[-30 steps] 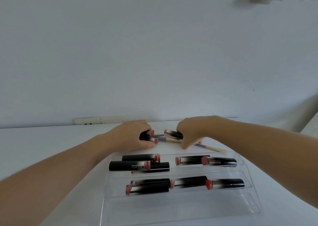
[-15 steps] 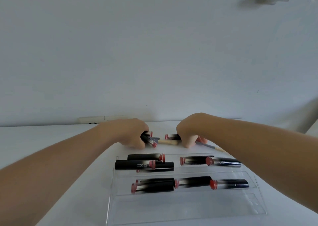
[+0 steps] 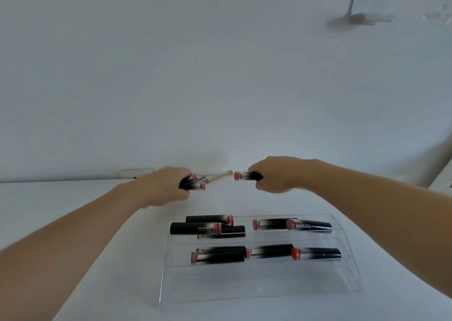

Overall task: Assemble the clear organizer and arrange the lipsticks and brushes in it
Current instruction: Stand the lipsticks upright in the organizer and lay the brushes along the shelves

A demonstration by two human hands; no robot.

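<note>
A clear stepped organizer (image 3: 259, 286) stands on the white table in front of me. Several black lipsticks with pink ends (image 3: 208, 228) lie on its back and middle tiers; the front tier holds nothing. My left hand (image 3: 166, 188) is raised above the table behind the organizer and grips two lipsticks (image 3: 192, 185) together with a brush whose wooden handle (image 3: 220, 176) sticks out to the right. My right hand (image 3: 276, 174) is raised too and grips one lipstick (image 3: 247, 176), its pink end pointing left.
A white wall rises just behind the table edge. A white power strip (image 3: 137, 173) lies along the wall behind my left hand. A pale fixture (image 3: 359, 17) hangs high on the wall at the right.
Both hands have lifted off the table with what they hold. The brush handle that lay right of my right hand is out of sight now.
</note>
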